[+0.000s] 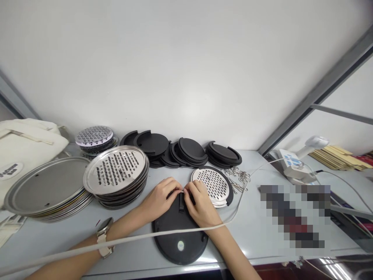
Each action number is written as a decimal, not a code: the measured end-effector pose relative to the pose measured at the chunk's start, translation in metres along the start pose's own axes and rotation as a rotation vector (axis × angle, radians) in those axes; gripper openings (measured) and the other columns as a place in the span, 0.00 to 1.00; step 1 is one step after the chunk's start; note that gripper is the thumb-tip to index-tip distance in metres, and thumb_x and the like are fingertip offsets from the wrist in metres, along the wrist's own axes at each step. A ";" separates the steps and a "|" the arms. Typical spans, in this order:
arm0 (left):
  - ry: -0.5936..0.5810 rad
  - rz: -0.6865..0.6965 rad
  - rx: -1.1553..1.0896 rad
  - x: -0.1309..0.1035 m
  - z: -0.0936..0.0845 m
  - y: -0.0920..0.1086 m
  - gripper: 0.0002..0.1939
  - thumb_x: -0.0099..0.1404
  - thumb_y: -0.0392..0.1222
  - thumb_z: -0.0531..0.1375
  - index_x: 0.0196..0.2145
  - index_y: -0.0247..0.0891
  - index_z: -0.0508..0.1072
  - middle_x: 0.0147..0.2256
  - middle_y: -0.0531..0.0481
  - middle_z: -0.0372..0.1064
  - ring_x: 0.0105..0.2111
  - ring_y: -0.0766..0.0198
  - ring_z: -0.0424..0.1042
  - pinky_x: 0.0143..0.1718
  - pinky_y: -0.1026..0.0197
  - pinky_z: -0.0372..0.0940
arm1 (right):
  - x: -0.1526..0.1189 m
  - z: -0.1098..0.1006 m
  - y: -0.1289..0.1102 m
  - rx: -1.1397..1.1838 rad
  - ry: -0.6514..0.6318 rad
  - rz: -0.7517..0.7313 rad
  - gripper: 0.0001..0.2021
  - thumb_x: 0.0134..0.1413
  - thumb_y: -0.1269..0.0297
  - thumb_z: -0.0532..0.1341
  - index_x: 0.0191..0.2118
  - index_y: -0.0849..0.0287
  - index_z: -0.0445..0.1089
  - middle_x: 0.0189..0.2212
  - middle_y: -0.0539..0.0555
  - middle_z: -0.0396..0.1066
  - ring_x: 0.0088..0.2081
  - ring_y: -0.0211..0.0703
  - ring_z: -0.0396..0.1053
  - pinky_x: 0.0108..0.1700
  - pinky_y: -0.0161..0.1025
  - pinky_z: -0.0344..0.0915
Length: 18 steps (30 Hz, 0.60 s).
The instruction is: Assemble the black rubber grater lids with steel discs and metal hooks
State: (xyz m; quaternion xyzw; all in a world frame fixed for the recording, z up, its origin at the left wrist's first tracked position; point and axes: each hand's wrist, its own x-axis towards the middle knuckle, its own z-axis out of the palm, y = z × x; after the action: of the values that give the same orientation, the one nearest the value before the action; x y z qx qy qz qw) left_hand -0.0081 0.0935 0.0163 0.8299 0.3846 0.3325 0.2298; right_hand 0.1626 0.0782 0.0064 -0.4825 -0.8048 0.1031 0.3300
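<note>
A round black disc [177,233] with a small pale round sticker lies flat at the front of the table. A short black tab [181,202] stands out on its upper part. Above this tab, my left hand [163,196] and my right hand [199,202] meet with fingers pinched together. Between the fingertips a small shiny bit shows, too covered to name. Just behind my right hand rests a perforated metal plate [213,186] set in a black holder. Beside that is a loose heap of small metal clips [239,175].
Black round holders [190,149] line the wall. Stacked grater plates [119,171] and large round metal trays [55,182] stand left, near a white bag [26,147]. A white cable [134,236] crosses in front of my arms. At right are a white device [294,167] and wooden strips [335,157].
</note>
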 end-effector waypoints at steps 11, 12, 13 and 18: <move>0.031 0.009 0.018 0.001 -0.001 -0.002 0.08 0.66 0.35 0.53 0.33 0.39 0.71 0.33 0.52 0.69 0.36 0.65 0.68 0.43 0.61 0.60 | -0.001 0.003 0.002 -0.036 -0.014 0.009 0.08 0.62 0.70 0.47 0.32 0.58 0.59 0.32 0.55 0.59 0.36 0.45 0.57 0.39 0.43 0.57; 0.038 0.010 0.028 0.001 -0.001 -0.002 0.08 0.66 0.35 0.53 0.33 0.39 0.71 0.33 0.52 0.70 0.36 0.65 0.68 0.43 0.60 0.59 | -0.001 0.004 0.002 -0.042 -0.014 0.011 0.08 0.62 0.70 0.46 0.32 0.58 0.59 0.32 0.55 0.59 0.36 0.45 0.57 0.39 0.43 0.57; 0.049 0.010 0.045 0.001 -0.001 -0.002 0.08 0.66 0.35 0.54 0.33 0.39 0.72 0.32 0.53 0.70 0.35 0.65 0.68 0.43 0.60 0.59 | -0.001 0.004 0.002 -0.049 -0.015 0.011 0.08 0.62 0.70 0.46 0.32 0.58 0.59 0.32 0.54 0.59 0.35 0.45 0.57 0.39 0.43 0.56; 0.083 0.011 0.095 -0.001 0.003 -0.004 0.07 0.64 0.33 0.56 0.31 0.39 0.73 0.30 0.54 0.70 0.35 0.65 0.67 0.43 0.59 0.57 | -0.002 0.004 0.000 -0.106 -0.019 0.030 0.10 0.63 0.70 0.46 0.32 0.58 0.59 0.31 0.54 0.60 0.35 0.45 0.57 0.39 0.44 0.56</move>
State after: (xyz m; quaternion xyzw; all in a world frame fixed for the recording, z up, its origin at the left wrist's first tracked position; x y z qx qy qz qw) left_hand -0.0086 0.0944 0.0113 0.8274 0.4048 0.3491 0.1722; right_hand 0.1609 0.0776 0.0027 -0.5105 -0.8048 0.0696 0.2948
